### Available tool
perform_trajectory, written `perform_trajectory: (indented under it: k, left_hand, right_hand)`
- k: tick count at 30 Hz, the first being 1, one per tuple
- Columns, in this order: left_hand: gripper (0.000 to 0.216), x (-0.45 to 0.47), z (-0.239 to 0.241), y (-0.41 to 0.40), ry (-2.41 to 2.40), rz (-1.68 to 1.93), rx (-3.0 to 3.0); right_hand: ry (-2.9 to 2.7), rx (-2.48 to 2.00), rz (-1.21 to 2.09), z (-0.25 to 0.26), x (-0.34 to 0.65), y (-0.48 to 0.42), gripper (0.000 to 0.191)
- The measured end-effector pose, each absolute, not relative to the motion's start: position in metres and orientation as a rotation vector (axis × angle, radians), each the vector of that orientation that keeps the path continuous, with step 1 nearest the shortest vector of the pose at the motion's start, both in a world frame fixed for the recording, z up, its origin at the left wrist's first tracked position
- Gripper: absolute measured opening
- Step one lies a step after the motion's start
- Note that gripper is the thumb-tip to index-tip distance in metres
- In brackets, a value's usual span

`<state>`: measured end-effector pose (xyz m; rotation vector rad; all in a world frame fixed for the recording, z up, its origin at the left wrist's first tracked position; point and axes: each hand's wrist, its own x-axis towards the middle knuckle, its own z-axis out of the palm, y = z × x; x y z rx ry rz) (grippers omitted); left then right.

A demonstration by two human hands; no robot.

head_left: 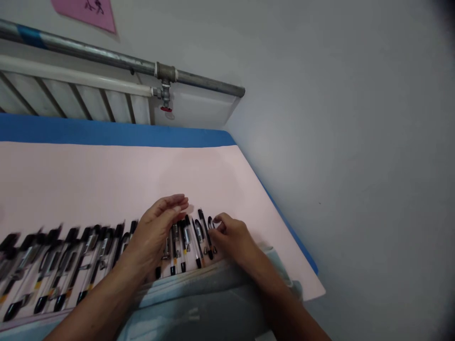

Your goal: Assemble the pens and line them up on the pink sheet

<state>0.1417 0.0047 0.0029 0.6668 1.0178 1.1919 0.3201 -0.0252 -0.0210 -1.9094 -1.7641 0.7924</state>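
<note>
A long row of disassembled pens [94, 255] lies on a pink sheet [199, 175], with black caps, clear barrels, refills and small metal tips set side by side. My left hand [154, 229] hovers over the row with its fingers stretched out and holds nothing visible; it hides some of the pieces. At the row's right end, my right hand [231, 237] has its fingers curled in beside a black-topped cap piece [210, 222]. Whatever sits between those fingertips is hidden. Just left of it lie a black refill [205, 234] and a clear cap with a black clip [199, 229].
Light blue cloth [177, 303] covers the near side, below the row. The blue table edge [142, 136] meets a radiator [71, 94] at the back, with a metal pipe [106, 57] and a red-handled valve [166, 109]. A grey wall [355, 166] rises on the right.
</note>
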Motion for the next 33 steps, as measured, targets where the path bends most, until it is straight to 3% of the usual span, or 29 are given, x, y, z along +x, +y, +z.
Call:
perform_trajectory:
  k: [3, 8, 16, 33]
  left_hand:
    - [0.02, 0.141, 0.002, 0.005, 1.038, 1.196, 0.663]
    - [0.02, 0.135, -0.002, 0.01, 1.049, 1.21, 0.672]
    - [0.021, 0.13, -0.004, 0.013, 1.073, 1.221, 0.673]
    - [0.017, 0.128, -0.002, 0.015, 1.113, 1.21, 0.669]
  right_hand:
    - [-1.876, -1.86, 0.717, -0.022, 0.322, -0.026, 0.01]
    - [-2.049, -1.78, 0.49, -0.018, 0.326, -0.004, 0.014]
    - [-2.303, -1.633, 0.454, -0.023, 0.309, 0.034, 0.024]
    - [-2.325, -1.71, 0.431, -0.023, 0.303, 0.03, 0.018]
